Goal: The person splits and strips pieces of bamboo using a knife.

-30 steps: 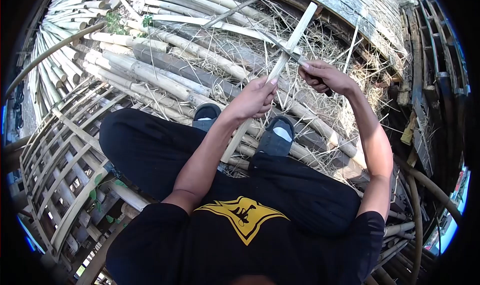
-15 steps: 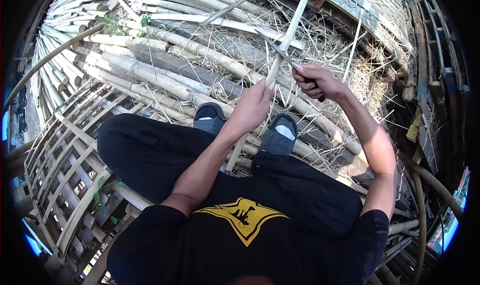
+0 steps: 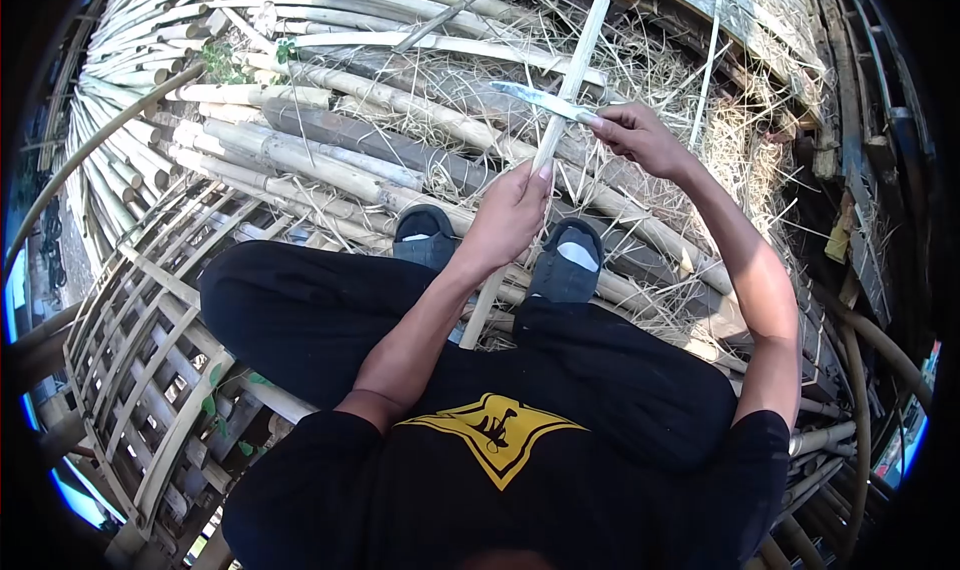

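My left hand (image 3: 509, 218) is closed round a long pale bamboo strip (image 3: 580, 60), which slants from the upper right down between my feet. My right hand (image 3: 635, 138) grips a knife (image 3: 543, 100) by its handle, mostly hidden in the fingers. The blade lies across the strip above my left hand, its tip pointing left, and its flat side shines brightly. Below my left hand, the strip's lower end shows between the two dark sandals.
Bamboo poles (image 3: 300, 170) lie under and ahead of my feet, with straw (image 3: 740, 170) scattered over them. A woven bamboo lattice (image 3: 150, 370) is at the left. Stacked poles fill the upper left, and a slatted panel (image 3: 770, 30) is at the upper right.
The knife blade has turned so its flat side catches the light, and my right hand has risen slightly. Compared with a second ago, the strip's upper end has shifted left.
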Motion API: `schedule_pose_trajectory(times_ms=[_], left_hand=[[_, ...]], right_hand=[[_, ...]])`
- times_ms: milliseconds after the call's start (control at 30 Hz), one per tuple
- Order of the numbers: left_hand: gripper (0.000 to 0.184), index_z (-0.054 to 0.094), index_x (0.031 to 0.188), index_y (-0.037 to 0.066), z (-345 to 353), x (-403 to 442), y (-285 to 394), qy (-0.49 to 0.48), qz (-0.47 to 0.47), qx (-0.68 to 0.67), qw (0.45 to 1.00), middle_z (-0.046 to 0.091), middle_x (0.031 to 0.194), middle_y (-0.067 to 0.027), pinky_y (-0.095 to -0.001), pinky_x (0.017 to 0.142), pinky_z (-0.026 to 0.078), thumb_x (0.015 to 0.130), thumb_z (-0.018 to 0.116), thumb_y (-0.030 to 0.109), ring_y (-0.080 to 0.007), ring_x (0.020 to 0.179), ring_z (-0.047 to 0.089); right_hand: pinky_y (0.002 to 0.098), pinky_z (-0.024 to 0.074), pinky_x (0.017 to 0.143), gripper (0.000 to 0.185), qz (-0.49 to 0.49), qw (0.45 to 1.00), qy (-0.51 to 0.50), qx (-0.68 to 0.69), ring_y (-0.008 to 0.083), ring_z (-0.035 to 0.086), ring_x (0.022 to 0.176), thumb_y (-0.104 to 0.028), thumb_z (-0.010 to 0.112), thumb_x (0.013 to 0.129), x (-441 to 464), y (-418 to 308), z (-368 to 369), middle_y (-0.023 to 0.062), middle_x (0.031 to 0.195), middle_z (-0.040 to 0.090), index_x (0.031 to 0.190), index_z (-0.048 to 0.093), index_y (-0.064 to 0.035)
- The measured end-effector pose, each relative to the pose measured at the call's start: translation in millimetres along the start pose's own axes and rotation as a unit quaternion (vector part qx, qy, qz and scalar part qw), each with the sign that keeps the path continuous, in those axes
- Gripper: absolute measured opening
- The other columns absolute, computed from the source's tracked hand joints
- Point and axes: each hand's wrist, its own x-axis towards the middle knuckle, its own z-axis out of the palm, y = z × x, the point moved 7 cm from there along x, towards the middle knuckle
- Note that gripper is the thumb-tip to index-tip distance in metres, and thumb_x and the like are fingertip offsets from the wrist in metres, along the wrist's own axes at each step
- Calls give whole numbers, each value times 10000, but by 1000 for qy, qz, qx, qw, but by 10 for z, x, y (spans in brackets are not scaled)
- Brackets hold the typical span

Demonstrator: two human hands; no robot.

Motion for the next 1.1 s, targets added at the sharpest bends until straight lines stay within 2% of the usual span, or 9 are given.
schedule_pose_trajectory(times_ms=[67,133,200,267,333,433,600,933,1100], left_hand=[[316,485,821,30,0,37,-18,4,-19,-2,1000,426,604,11,-279,481,351,1013,409,269,-74,525,401],[335,490,810,31,-17,40,82,34,37,51,997,442,594,8,-279,469,352,1017,398,278,-80,500,402],[316,469,817,62,-94,-31,-13,33,-44,-24,998,413,570,28,-263,405,307,1019,387,291,-69,443,357],[284,397,825,121,-186,3,-103,29,-106,-179,978,292,557,79,-195,316,161,1021,393,327,-12,380,230],[287,396,827,126,-181,18,-50,11,-98,-166,981,281,557,78,-193,320,157,1020,393,338,-10,383,227],[285,395,828,134,-7,5,3,-57,-92,-185,977,268,556,76,-195,323,154,1017,401,347,-14,384,216],[283,395,828,136,53,-40,85,-85,-88,-196,973,262,556,76,-197,325,149,1015,410,348,-17,384,207],[266,390,825,140,49,-21,30,-92,-99,-170,976,287,561,75,-199,331,155,1018,409,323,-15,391,232],[261,398,831,138,30,50,-84,-63,-105,-143,982,296,565,76,-195,330,162,1018,407,319,-13,393,240]], right_hand=[[265,288,457,411,-152,898,204,-360,98,390,460,-409,510,961,-111,-345,-120,10,526,445,709,559,-89],[311,333,466,383,-126,885,217,-391,179,467,472,-414,522,948,-186,-463,-159,91,558,523,802,618,-73],[341,360,484,378,-47,838,304,-450,200,498,487,-420,528,942,-298,-495,-439,107,561,520,873,638,-65],[325,358,483,392,-59,843,344,-410,158,489,488,-423,527,944,-489,-758,-686,87,553,523,864,634,-55],[280,316,468,421,-108,853,360,-363,88,393,487,-405,505,961,-573,-883,-769,12,533,452,790,590,-30],[198,185,377,381,-78,967,226,-84,15,247,432,-388,445,995,-346,-584,-546,-89,533,280,754,451,-93],[234,242,436,525,38,992,73,-94,54,297,473,-481,469,964,-75,-255,1,-67,540,332,597,405,-111],[285,188,449,565,8,971,107,-212,63,236,466,-477,538,932,5,-30,-201,-75,487,289,520,422,-107],[306,255,442,495,10,946,146,-291,99,349,431,-502,583,886,-4,-153,-244,-24,465,422,672,657,-63]])
